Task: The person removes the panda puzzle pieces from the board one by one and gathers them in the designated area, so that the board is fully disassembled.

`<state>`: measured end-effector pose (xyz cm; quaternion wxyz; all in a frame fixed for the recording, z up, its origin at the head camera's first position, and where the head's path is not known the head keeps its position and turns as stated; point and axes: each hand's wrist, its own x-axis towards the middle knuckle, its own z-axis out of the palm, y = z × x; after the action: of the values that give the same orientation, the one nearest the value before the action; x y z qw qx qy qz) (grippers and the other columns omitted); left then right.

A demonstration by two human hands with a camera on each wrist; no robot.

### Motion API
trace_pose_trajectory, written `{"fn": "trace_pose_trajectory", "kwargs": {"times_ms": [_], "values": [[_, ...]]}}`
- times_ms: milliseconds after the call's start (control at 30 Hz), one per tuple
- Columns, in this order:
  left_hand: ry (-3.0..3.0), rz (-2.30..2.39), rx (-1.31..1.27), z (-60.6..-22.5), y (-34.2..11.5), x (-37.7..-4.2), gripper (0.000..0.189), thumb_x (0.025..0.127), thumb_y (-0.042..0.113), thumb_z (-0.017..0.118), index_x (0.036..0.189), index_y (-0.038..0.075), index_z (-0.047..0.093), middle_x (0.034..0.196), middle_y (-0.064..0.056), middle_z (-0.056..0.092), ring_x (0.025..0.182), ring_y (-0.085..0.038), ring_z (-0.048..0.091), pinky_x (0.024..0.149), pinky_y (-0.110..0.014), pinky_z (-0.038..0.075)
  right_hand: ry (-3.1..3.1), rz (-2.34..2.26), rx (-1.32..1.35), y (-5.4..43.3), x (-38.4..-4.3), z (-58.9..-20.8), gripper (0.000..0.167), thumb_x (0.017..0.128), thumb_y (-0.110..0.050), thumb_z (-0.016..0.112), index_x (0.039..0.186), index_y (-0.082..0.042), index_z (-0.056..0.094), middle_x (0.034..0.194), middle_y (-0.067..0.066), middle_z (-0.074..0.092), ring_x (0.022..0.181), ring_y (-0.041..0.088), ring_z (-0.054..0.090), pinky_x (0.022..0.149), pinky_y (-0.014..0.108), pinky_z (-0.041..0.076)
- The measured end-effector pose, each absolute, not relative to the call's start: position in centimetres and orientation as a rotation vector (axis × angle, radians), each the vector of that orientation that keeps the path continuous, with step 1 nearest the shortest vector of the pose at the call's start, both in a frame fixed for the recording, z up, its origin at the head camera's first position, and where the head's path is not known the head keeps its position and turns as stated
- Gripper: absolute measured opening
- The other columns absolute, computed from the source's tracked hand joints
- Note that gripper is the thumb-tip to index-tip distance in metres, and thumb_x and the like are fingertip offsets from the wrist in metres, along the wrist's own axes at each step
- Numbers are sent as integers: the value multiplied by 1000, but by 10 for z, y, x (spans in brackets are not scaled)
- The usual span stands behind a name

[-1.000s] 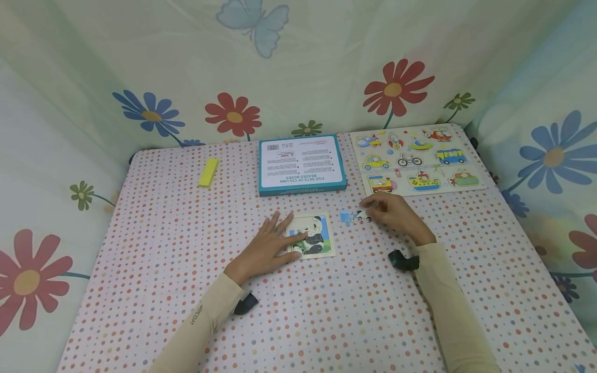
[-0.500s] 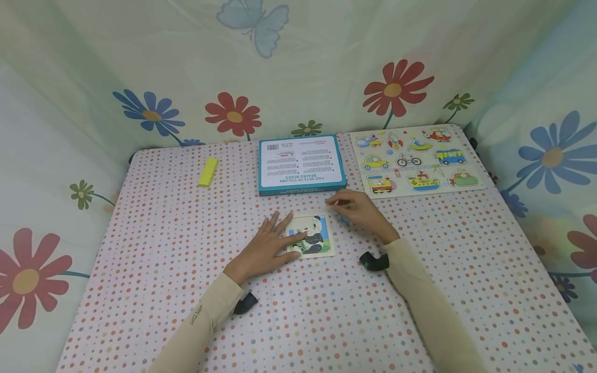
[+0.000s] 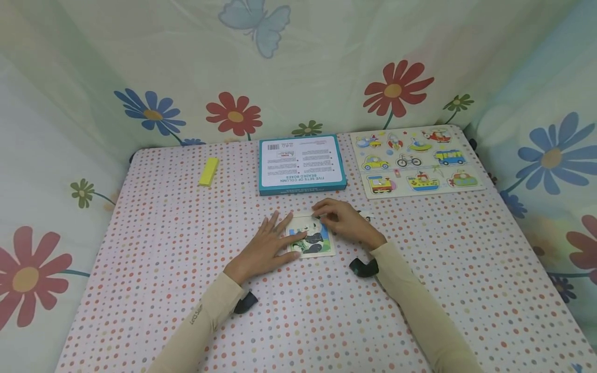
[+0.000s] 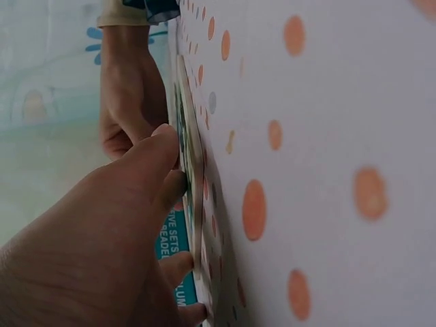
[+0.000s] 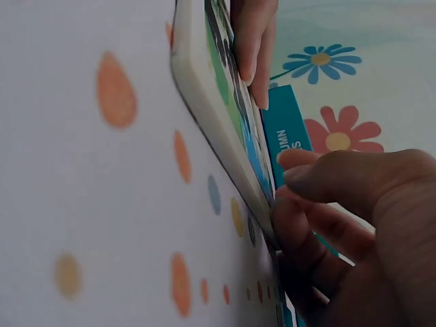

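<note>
A small square panda puzzle (image 3: 313,247) lies flat on the dotted tablecloth. My left hand (image 3: 263,254) is spread over its left side, with fingers resting on the picture and along the frame. In the left wrist view, those fingers press along the board's edge (image 4: 194,157). My right hand (image 3: 342,223) is at the upper right corner, its bent fingertips right at the panda's ear. Nothing shows between thumb and fingers in the right wrist view, where the board's pale side (image 5: 218,129) faces me. A loose panda-face piece (image 3: 367,218) lies partly hidden behind my right hand.
A teal-edged box (image 3: 302,163) lies behind the puzzle. To its right is a vehicle puzzle board (image 3: 394,171). A yellow block (image 3: 208,172) sits at the back left. Floral curtains (image 3: 326,67) surround the table.
My right hand has moved left from the loose pieces to the panda puzzle's upper right corner, leaving the panda-face piece on the cloth. The left hand has stayed on the puzzle.
</note>
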<state>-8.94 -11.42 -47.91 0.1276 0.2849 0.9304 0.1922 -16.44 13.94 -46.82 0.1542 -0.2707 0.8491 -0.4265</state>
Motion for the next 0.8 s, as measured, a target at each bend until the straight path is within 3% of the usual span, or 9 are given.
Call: {"fn": "trace_pose_trajectory", "kwargs": {"times_ms": [300,567,800], "values": [[2708,571,831,-480,-115,-89,54,96,59,42,146,42,35,162,-3,2,146,-36,-6,116,-55,3,2459,-1179,-801,140,-166,-474,22,94,-2,57,108,-9,72,127,6,57,120,25,52,93,41,48],[2702,568,827,-479,-115,-89,54,96,59,41,147,42,34,162,-3,2,146,-36,-6,116,-55,2,2458,-1174,-827,141,-167,-476,24,94,0,55,99,-13,75,126,6,57,123,27,50,100,46,43],[2697,595,835,-478,-115,-90,54,96,59,41,147,41,35,162,-3,2,146,-37,-6,116,-56,3,2453,-1159,-842,142,-168,-477,28,93,2,51,97,-13,75,129,6,55,124,27,48,97,44,42]]}}
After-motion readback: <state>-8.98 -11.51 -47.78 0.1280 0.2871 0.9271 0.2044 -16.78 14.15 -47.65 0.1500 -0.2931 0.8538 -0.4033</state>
